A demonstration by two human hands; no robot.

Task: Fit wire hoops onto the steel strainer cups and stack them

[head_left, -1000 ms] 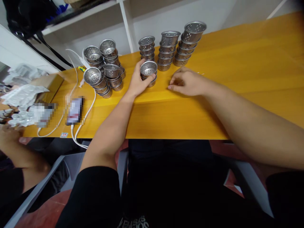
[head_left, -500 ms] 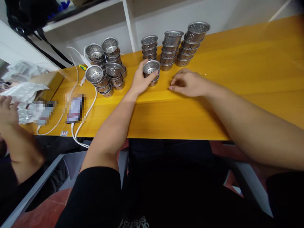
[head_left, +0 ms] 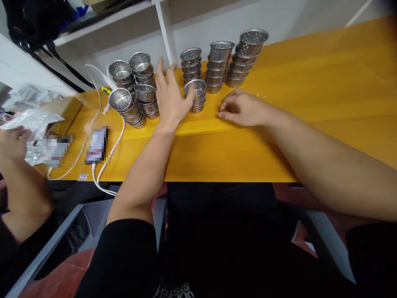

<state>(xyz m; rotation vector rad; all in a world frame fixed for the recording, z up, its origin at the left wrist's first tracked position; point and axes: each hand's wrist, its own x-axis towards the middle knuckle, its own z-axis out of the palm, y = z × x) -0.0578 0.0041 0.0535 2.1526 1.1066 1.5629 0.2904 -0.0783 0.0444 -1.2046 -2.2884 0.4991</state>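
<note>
My left hand (head_left: 172, 99) is open with its fingers spread, between the left group of perforated metal cups and a short stack of perforated metal cups (head_left: 197, 103). Its thumb overlaps the rim of that stack in view; whether it touches cannot be told. On the table to the right of the short stack rests my right hand (head_left: 243, 108), fingers loosely curled, thumb apart, holding nothing visible. Behind stand taller cup stacks: one at left (head_left: 191, 64), a middle one (head_left: 216, 68) and a leaning right one (head_left: 245, 58). Several more stacks (head_left: 136, 93) cluster left of my left hand, partly hidden.
A phone (head_left: 96, 145) with white cables (head_left: 114, 149) lies left on the yellow table (head_left: 217, 153). Beyond it are another device (head_left: 57, 151), plastic bags and a cardboard box (head_left: 70, 111). Another person's hand (head_left: 14, 142) is at far left. A white shelf (head_left: 164, 33) stands behind.
My left hand has let go of the short cup stack and moved left and up, its fingers spreading. The short stack stays standing. My right hand has hardly moved.
</note>
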